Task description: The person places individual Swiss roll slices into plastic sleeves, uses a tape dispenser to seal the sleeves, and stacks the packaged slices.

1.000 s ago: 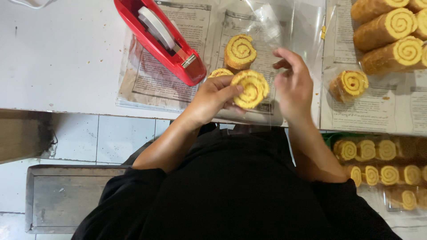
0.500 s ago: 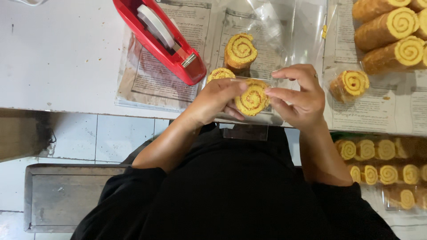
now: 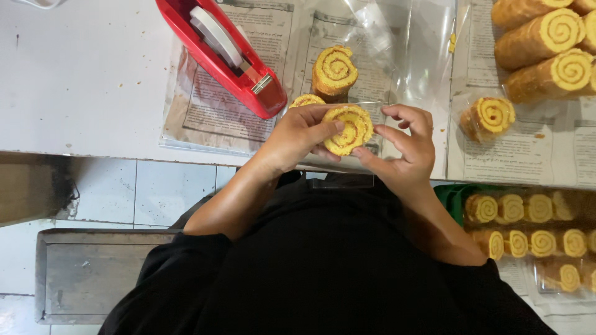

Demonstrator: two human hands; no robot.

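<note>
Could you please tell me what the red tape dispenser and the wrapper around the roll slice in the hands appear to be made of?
The tape dispenser looks like glossy moulded plastic: smooth red shell with highlights. The wrapper seems thin clear plastic film, transparent with glare, around the spongy roll slice.

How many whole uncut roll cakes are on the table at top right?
4, at least. Stacked at the top right corner: a top log, a middle log, a lower log, and a corner log cut by the frame edge. More may lie out of view.
</note>
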